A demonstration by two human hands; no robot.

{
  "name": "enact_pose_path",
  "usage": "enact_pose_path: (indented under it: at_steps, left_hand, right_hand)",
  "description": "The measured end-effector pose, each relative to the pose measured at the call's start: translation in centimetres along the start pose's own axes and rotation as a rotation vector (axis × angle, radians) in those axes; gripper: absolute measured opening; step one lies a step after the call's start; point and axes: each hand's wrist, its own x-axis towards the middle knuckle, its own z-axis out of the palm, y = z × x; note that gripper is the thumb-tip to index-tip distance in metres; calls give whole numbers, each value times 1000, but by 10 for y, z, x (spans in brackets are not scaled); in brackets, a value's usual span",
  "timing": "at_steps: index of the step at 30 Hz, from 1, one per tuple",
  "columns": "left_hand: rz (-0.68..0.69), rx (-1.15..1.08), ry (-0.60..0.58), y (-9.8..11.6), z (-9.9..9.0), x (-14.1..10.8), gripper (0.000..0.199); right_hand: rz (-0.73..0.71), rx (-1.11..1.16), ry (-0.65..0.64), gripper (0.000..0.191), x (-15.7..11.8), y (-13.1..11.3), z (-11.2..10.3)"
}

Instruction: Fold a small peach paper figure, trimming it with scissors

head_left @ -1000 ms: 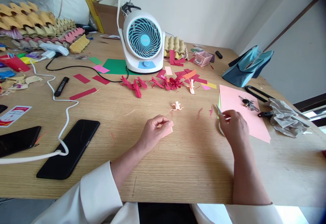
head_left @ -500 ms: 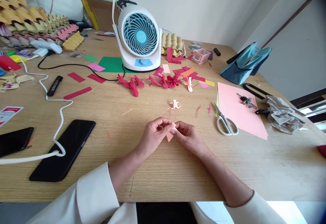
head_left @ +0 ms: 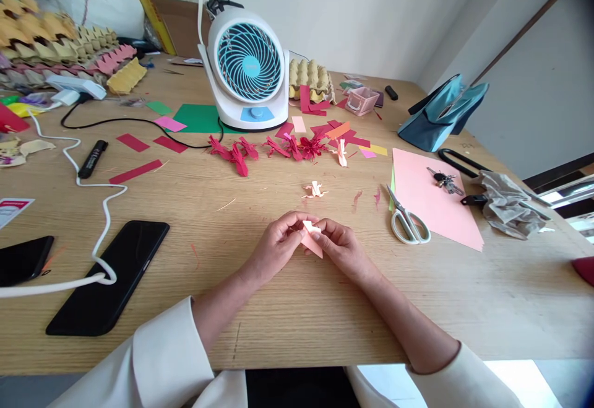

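A small folded piece of pink paper (head_left: 314, 246) is pinched between both hands above the near middle of the table. My left hand (head_left: 281, 244) grips its left side with thumb and fingers closed. My right hand (head_left: 342, 247) pinches the right side, its thumb lying on the paper's face. Just beyond the fingers lies a pale pink folded paper figure (head_left: 315, 190) with thin limbs. Another pale pink figure (head_left: 341, 153) rests farther back, beside several red folded paper figures (head_left: 239, 159). To the right lie scissors (head_left: 408, 222) with white handles.
A white fan (head_left: 250, 67) stands at the back. Pink sheets (head_left: 431, 204) with keys (head_left: 445, 180) on them lie right, near a teal bag (head_left: 440, 117). On the left are a black phone (head_left: 111, 278), a white cable (head_left: 107, 216) and red paper strips (head_left: 135, 171).
The pink paper has been turned in my fingers; a lighter folded edge now shows at its top and its lower corner points more to the right. The view has shifted slightly.
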Motion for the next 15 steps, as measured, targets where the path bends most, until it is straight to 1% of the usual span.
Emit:
enact_pose_path:
  at_steps: [3, 6, 11, 15]
  left_hand:
    - [-14, 9, -27, 0, -2, 0, 24]
    - [6, 38, -31, -1, -3, 0, 21]
    - [66, 98, -20, -4, -4, 0, 20]
    - [158, 156, 16, -7, -4, 3, 12]
  right_hand:
    - [22, 8, -18, 34, -1, -1, 0]
    - [20, 13, -22, 34, -1, -3, -1]
    - [5, 3, -12, 34, -1, -2, -1]
    - [-3, 15, -18, 35, 0, 0, -1]
